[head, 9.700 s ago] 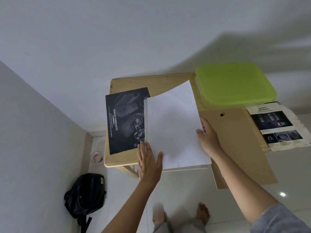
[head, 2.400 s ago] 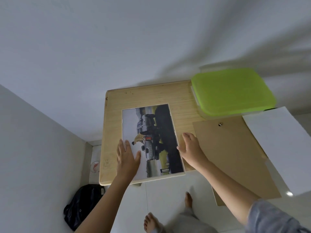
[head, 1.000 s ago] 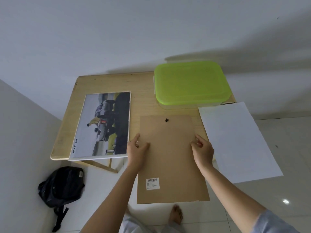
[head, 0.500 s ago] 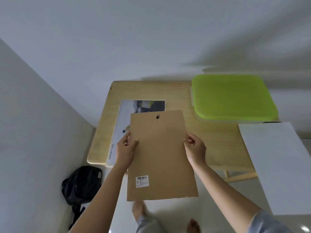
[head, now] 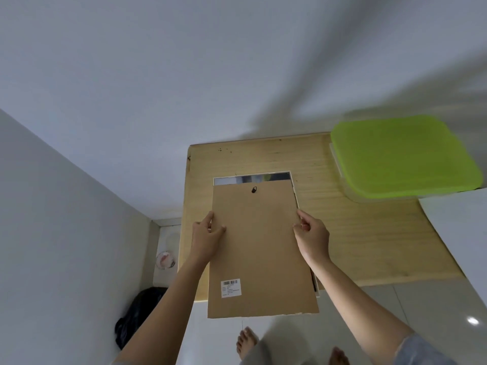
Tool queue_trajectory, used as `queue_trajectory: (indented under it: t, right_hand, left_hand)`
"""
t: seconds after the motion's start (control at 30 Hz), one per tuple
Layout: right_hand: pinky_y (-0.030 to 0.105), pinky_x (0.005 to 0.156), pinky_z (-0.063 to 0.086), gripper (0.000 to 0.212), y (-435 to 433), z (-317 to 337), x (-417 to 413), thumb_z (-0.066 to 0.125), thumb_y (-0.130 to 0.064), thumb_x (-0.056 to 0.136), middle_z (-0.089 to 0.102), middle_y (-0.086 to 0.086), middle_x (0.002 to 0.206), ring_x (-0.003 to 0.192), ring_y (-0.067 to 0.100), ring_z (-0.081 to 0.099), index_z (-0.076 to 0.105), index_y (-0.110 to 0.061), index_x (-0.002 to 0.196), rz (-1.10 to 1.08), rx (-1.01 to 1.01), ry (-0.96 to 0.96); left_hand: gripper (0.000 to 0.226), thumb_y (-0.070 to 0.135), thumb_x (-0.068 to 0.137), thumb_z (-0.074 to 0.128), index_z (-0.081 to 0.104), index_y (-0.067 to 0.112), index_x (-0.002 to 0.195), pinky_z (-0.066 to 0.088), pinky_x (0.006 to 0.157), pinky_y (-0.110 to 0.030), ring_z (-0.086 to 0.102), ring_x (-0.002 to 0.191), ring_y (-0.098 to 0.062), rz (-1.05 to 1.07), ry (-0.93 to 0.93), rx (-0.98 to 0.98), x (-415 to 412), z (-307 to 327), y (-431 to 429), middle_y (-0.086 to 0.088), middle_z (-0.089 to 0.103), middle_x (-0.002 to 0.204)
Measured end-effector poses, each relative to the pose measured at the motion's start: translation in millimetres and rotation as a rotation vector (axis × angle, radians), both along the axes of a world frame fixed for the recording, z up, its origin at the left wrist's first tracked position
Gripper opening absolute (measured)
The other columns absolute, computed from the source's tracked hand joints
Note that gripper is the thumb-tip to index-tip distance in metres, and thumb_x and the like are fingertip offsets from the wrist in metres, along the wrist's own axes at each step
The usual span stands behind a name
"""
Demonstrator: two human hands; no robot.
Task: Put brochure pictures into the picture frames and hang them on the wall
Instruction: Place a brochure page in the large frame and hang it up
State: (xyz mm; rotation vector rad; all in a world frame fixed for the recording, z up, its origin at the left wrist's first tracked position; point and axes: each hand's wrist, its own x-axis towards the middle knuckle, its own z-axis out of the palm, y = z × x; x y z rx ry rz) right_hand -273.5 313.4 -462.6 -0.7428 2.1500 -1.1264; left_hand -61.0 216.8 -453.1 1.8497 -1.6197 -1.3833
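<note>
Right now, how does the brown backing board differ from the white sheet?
The backing board is brown, the white sheet white. Left hand and right hand grip the board over the framed picture; the sheet lies untouched, overhanging the table. The board bears a hanger and barcode sticker; the sheet is blank. Both are flat rectangles.

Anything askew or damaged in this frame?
The brown backing board, pinched by the left hand and right hand, is offset from the picture frame: a strip of picture shows beyond its top. Its lower right edge looks ragged. The white sheet overhangs the table.
</note>
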Motion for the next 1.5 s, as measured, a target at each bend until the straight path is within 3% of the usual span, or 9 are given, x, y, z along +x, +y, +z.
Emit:
queue_trajectory:
  t: [0.1,0.17,0.23,0.27,0.33,0.53,0.73,1.13,1.5]
  right_hand:
    - [-0.001,0.057,0.033,0.045,-8.4,-1.0,-0.5,0.048,0.004,0.082,0.044,0.009,0.077,0.065,0.014,0.042,0.058,-0.012,0.124,-0.005,0.02,0.064]
    - [0.001,0.058,0.032,0.045,-12.6,-3.0,-1.2,0.049,0.004,0.081,0.041,0.008,0.076,0.062,0.012,0.039,0.059,-0.01,0.123,0.015,0.048,0.112]
    - [0.007,0.069,0.032,0.047,-15.0,-4.3,-0.6,0.05,0.001,0.083,0.045,0.009,0.089,0.081,0.018,0.049,0.056,-0.012,0.127,0.023,0.093,0.16]
    - [0.02,0.08,0.039,0.047,-14.9,-5.0,-0.3,0.051,-0.001,0.084,0.046,0.011,0.096,0.094,0.024,0.048,0.054,-0.014,0.128,0.03,0.123,0.192]
    - [0.03,0.086,0.037,0.047,-14.4,-5.1,1.5,0.053,-0.006,0.084,0.047,0.011,0.104,0.103,0.029,0.041,0.052,-0.016,0.13,0.066,0.198,0.288]
    - [0.028,0.095,0.035,0.048,-8.7,-9.7,-0.9,0.054,-0.011,0.089,0.04,0.011,0.115,0.109,0.029,0.044,0.044,-0.013,0.136,0.169,0.167,0.261]
    - [0.039,0.097,0.04,0.049,-9.4,-10.7,-8.1,0.053,-0.018,0.091,0.036,0.004,0.103,0.099,0.031,0.048,0.04,-0.016,0.139,0.281,0.206,0.327]
    - [0.03,0.079,0.042,0.051,-15.8,-6.7,-21.3,0.042,-0.03,0.096,0.039,0.007,0.097,0.081,0.024,0.049,0.027,-0.025,0.145,0.441,0.311,0.402]
    - [0.032,0.087,0.042,0.057,-12.8,-7.3,-22.7,0.043,-0.033,0.095,0.042,0.012,0.101,0.094,0.027,0.049,0.019,-0.026,0.147,0.459,0.328,0.375]
  left_hand:
    - [0.061,0.024,0.092,0.055,0.027,0.018,0.145,0.038,0.098,-0.034,0.043,0.104,-0.017,-0.063,-0.035,-0.003,-5.5,-0.3,-8.2,-0.006,0.033,0.12]
    - [0.058,0.022,0.092,0.053,0.028,0.018,0.144,0.037,0.099,-0.036,0.042,0.109,-0.022,-0.093,-0.061,-0.004,-9.5,-0.4,-12.4,-0.004,0.03,0.115]
    - [0.056,0.022,0.09,0.052,0.031,0.021,0.142,0.035,0.101,-0.038,0.039,0.111,-0.026,-0.12,-0.128,-0.023,-12.4,-1.9,-14.2,-0.002,0.028,0.11]
    - [0.057,0.024,0.089,0.052,0.03,0.022,0.142,0.033,0.102,-0.04,0.037,0.111,-0.026,-0.13,-0.164,-0.036,-13.4,-3.1,-13.2,-0.002,0.027,0.109]
    - [0.059,0.027,0.089,0.051,0.026,0.024,0.143,0.032,0.102,-0.04,0.035,0.111,-0.026,-0.131,-0.168,-0.058,-12.9,-7.1,-9.8,-0.002,0.026,0.109]
    - [0.055,0.022,0.096,0.044,0.023,0.02,0.146,0.029,0.103,-0.036,0.034,0.115,-0.023,-0.075,-0.039,-0.161,-8.0,-20.2,9.0,-0.002,0.03,0.116]
    - [0.05,0.021,0.095,0.047,0.032,0.022,0.143,0.034,0.101,-0.034,0.035,0.111,-0.016,-0.048,-0.009,-0.201,-5.4,-24.7,12.9,0.004,0.031,0.111]
    - [0.048,0.026,0.097,0.041,0.031,0.017,0.143,0.028,0.087,-0.029,0.032,0.11,-0.025,-0.168,-0.177,-0.298,-7.7,-22.2,15.8,-0.009,0.035,0.126]
    - [0.054,0.042,0.096,0.038,0.022,0.026,0.145,0.04,0.092,-0.04,0.03,0.118,-0.026,-0.259,-0.365,-0.295,-16.8,-17.0,22.3,-0.007,0.026,0.135]
